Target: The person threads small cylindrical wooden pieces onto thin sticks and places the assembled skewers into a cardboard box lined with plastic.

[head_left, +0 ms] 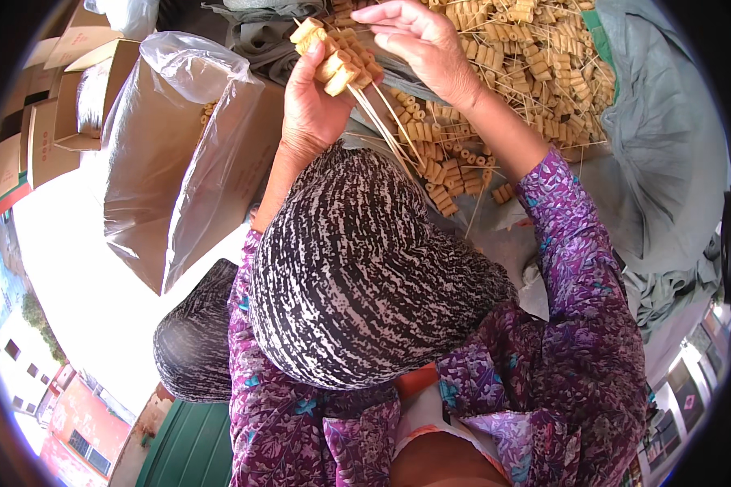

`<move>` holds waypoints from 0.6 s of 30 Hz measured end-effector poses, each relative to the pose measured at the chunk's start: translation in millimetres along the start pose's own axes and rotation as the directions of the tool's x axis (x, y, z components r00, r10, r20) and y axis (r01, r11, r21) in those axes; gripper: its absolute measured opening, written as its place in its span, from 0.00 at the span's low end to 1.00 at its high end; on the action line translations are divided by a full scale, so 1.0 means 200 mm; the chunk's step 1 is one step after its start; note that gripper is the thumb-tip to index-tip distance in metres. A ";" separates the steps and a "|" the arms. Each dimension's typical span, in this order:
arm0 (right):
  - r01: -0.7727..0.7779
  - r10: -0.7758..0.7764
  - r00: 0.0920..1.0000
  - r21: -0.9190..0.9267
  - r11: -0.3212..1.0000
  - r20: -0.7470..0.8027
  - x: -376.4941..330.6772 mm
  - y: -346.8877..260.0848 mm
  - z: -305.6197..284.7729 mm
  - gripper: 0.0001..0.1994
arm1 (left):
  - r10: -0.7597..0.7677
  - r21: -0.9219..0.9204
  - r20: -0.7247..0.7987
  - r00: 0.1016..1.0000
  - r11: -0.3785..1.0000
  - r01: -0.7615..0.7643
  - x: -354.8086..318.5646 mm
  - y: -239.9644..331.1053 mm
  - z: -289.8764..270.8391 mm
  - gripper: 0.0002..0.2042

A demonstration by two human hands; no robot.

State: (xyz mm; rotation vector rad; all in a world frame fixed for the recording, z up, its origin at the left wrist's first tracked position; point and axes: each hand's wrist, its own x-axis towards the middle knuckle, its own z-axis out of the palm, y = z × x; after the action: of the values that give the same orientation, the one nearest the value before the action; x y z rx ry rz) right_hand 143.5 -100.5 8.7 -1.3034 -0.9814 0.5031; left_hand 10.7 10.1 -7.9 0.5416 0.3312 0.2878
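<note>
My left hand point(315, 122) is closed around a small bunch of skewered rolls point(343, 69), tan ridged pieces threaded on thin wooden sticks. The bare stick ends slant down to the right, over my raised knee. My right hand point(430, 53) is just right of the bunch, fingers stretched out and slightly apart, with nothing seen in it. Beneath and beyond it spreads a large pile of the same skewered rolls point(536, 77).
Grey-green cloth point(666, 154) lies around the pile. A carton lined with a clear plastic bag point(179, 154) stands at my left, with some tan pieces showing inside. Several more cardboard boxes point(53, 134) are stacked at the far left. My patterned knee point(357, 276) rises between my arms.
</note>
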 end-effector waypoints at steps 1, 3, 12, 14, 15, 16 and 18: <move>-0.077 0.074 0.997 -0.125 0.989 -0.028 -0.03 0.01 -0.04 0.12 | 0.013 -0.007 -0.001 1.000 1.000 -0.013 0.00 0.01 -0.02 0.29; -0.341 0.332 0.939 -0.391 0.855 -0.093 -0.12 0.09 -0.13 0.11 | 0.029 -0.019 0.000 1.000 0.999 -0.029 0.01 0.00 -0.02 0.32; -0.314 0.683 0.714 -0.943 0.115 -0.154 -0.45 0.52 -0.11 0.17 | 0.026 -0.064 -0.044 0.999 0.998 -0.029 0.02 -0.03 -0.03 0.32; -0.368 0.719 0.675 -0.920 0.136 -0.164 -0.43 0.57 -0.08 0.18 | 0.021 -0.105 -0.068 0.997 0.994 -0.028 0.00 -0.02 -0.05 0.32; -0.377 0.722 0.672 -0.916 0.139 -0.167 -0.44 0.64 -0.07 0.20 | 0.029 -0.131 -0.084 0.996 0.991 -0.040 -0.03 -0.01 -0.06 0.31; -0.383 0.716 0.678 -0.911 0.152 -0.166 -0.39 0.71 -0.07 0.21 | 0.046 -0.147 -0.094 0.995 0.987 -0.060 -0.03 0.02 -0.07 0.30; -0.365 0.653 0.738 -0.915 0.172 -0.171 -0.44 0.77 -0.05 0.17 | 0.020 -0.243 -0.211 0.977 0.967 -0.072 -0.07 -0.01 -0.05 0.14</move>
State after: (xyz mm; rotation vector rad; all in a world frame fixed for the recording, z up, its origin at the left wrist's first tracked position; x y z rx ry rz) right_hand 137.0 -138.8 -165.2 -2.7769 -1.0386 0.6937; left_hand -5.7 8.7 -13.9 0.2709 0.4770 0.4266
